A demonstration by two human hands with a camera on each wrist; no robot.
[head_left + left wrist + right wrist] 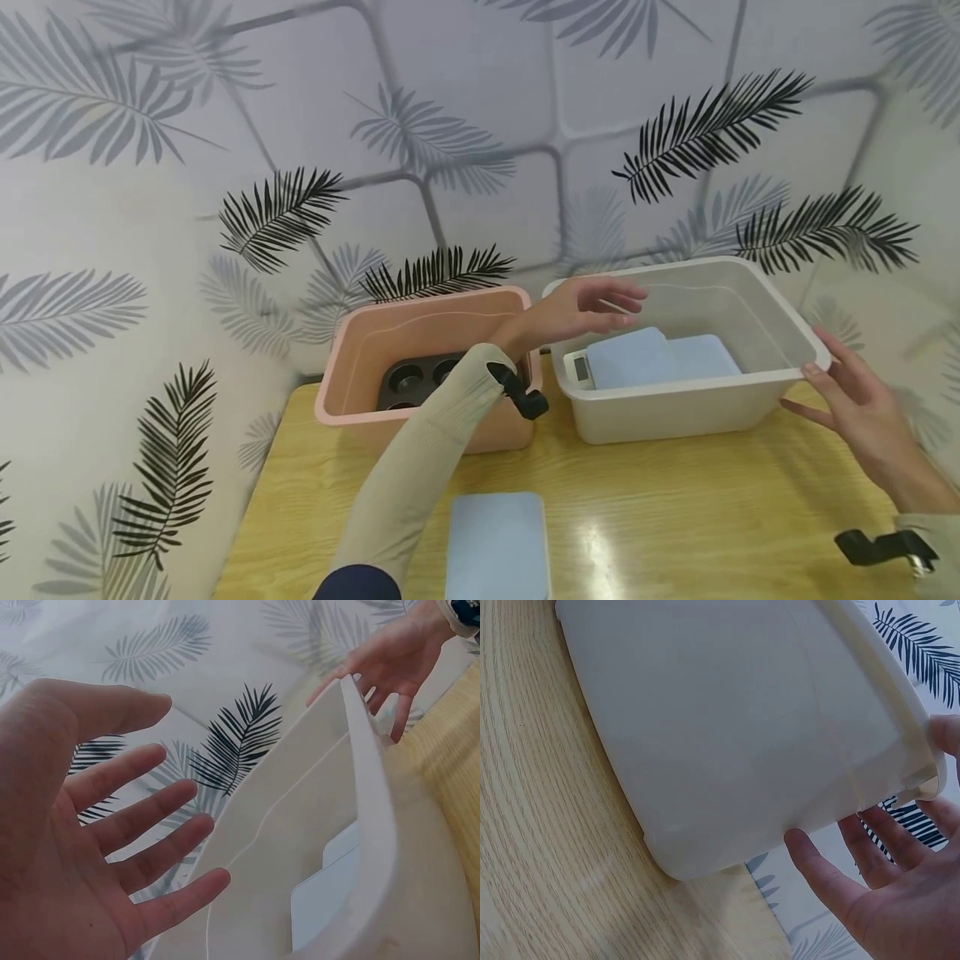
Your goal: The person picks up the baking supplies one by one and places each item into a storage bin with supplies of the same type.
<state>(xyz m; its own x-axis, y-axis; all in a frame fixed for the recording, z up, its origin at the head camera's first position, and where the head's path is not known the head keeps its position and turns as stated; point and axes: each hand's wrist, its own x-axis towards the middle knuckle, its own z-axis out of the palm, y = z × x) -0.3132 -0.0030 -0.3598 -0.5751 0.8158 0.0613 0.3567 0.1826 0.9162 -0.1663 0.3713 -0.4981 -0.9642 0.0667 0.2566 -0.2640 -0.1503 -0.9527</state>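
A wooden table (675, 500) stands against a wall covered in leaf-patterned fabric (465, 125). At the table's far right sits a white plastic bin (675, 408), holding a kitchen scale (579, 368) with pale blue slabs (660, 357) on and beside it. Just left of it sits a pink plastic bin (360, 333) with a dark muffin tray (411, 382) inside. Another pale blue slab (497, 546) lies flat at the near edge of the table. The right hand (855, 408) has its fingers spread and straight, fingertips at the white bin's right rim corner. The left hand (585, 307) hovers spread and relaxed over the white bin's left rim, gripping nothing.
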